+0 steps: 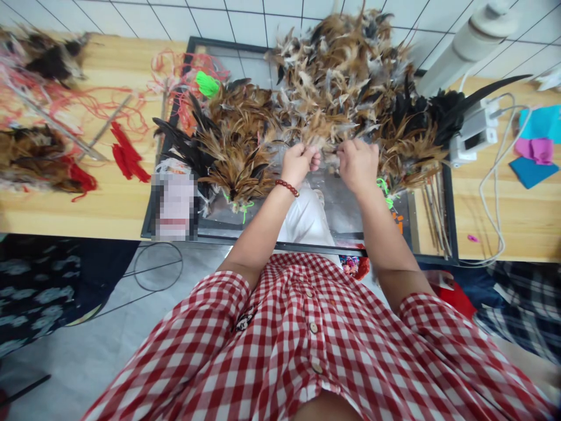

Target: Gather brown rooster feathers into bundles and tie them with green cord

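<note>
A large heap of brown and tan feathers (337,76) lies at the back of a dark-framed clear tray (263,225). At the heap's near edge my left hand (300,164) is closed, thumb against curled fingers; what it holds, if anything, is too small to tell. My right hand (358,165) is also closed, its fingertips pinched by the feathers, with anything in them hidden. Left of my hands sits a feather bundle (239,158) with green ties. Another feather bundle (405,140), with long black plumes, lies to the right of my right hand.
A power strip (475,137) with white cables and a white post (464,49) stand at the right. Thin sticks (436,213) lie in the tray's right end. Red yarn (127,153), pink strings and more feathers (30,152) cover the left table.
</note>
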{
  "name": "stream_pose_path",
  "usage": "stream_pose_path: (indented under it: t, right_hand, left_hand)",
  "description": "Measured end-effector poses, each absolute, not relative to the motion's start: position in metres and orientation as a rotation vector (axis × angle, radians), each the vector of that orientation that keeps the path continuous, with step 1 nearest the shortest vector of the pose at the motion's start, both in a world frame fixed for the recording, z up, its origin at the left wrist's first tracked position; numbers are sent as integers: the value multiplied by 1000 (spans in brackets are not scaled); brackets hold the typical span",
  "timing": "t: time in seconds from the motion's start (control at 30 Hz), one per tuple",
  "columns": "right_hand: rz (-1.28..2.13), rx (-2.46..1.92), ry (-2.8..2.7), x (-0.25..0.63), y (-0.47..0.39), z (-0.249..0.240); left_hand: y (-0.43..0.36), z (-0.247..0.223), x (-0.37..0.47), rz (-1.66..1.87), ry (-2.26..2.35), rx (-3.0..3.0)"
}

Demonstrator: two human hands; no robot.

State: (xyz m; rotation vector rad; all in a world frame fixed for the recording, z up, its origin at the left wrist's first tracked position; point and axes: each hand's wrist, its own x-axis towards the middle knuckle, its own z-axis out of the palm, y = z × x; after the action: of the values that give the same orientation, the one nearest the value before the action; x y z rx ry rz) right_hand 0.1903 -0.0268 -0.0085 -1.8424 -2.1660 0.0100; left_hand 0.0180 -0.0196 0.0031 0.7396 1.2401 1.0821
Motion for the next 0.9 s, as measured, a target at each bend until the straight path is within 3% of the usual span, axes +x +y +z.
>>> stream_pose_path:
  t: [0.37, 0.67, 0.9]
  right_hand:
    - [197, -1871, -2100, 191, -26, -17]
    - [944, -1258, -1389, 187, -7, -26]
    - [982, -1156, -1307, 177, -11, -27]
  left_hand:
    - [-19, 7, 16, 1154, 1129, 457]
    - [-22, 5, 18, 1060, 1101, 472]
    - [-23, 2, 16, 973, 966, 474]
